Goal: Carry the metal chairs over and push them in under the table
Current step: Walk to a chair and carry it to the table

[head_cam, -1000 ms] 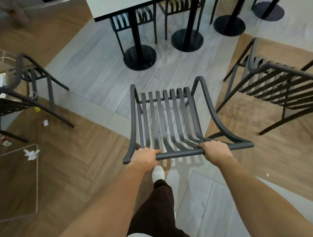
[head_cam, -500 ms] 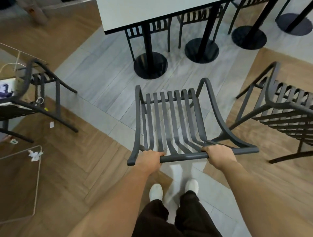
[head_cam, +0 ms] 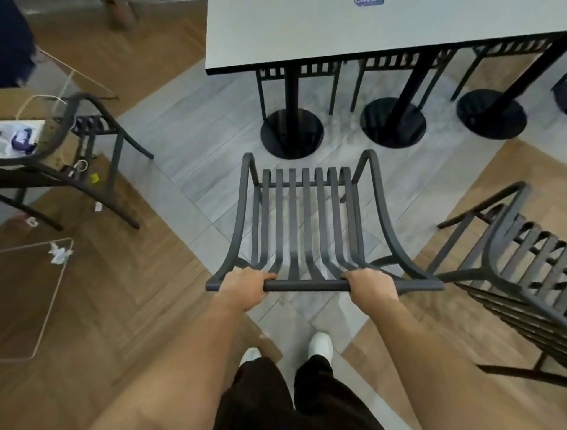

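Showing at the top edge of the white table [head_cam: 352, 33] is a blue sticker [head_cam: 369, 1], its writing too blurred to be read. The metal chair [head_cam: 306, 227] is held in front of the person over the grey floor, its seat end pointed toward the table and its slats run lengthwise away from the body. The top rail is gripped by the left hand [head_cam: 245, 287] and the right hand [head_cam: 372, 287], fingers curled round it. Other chairs [head_cam: 331, 69] are seen tucked under the table, and another chair [head_cam: 518, 276] stands at the right.
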The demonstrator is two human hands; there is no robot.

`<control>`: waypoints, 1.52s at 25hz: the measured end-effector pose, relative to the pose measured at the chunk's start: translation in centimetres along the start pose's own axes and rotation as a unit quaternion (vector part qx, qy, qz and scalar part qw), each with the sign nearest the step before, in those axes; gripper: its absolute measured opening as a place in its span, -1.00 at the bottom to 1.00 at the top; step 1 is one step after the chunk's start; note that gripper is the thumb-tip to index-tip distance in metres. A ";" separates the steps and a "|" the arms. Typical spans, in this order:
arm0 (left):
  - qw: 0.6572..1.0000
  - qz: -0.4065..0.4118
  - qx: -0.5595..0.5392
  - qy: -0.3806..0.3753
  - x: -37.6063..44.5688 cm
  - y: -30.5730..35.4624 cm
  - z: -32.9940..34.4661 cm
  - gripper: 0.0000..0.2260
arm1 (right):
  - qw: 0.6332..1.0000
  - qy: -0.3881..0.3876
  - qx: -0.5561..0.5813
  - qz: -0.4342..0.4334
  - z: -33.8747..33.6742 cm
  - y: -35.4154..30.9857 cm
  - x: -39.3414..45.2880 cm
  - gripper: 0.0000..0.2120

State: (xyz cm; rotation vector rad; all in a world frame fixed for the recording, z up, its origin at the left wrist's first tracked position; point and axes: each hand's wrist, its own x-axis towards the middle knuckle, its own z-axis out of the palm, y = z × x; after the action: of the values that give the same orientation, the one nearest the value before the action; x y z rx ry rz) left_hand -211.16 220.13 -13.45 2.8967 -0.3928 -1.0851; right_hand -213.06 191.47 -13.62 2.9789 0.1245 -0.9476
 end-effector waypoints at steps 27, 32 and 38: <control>0.999 -0.002 -0.035 0.015 25.1 -7.6 -21.6 -0.63 | 0.999 0.020 -0.044 -0.012 -20.1 3.4 30.9 -0.70; 1.000 -0.002 -0.017 0.007 27.7 -8.9 -24.0 -0.61 | 0.999 0.026 -0.039 -0.014 -21.9 3.3 33.6 -0.68; 0.999 -0.019 -0.029 -0.002 28.5 -9.3 -24.2 -0.61 | 0.999 0.025 -0.028 -0.017 -22.2 3.1 34.0 -0.71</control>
State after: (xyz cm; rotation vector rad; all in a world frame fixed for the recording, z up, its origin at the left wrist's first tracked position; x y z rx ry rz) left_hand -172.65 220.68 -14.45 2.8620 -0.3029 -1.0880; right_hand -172.39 191.61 -15.14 2.9583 0.2007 -0.8581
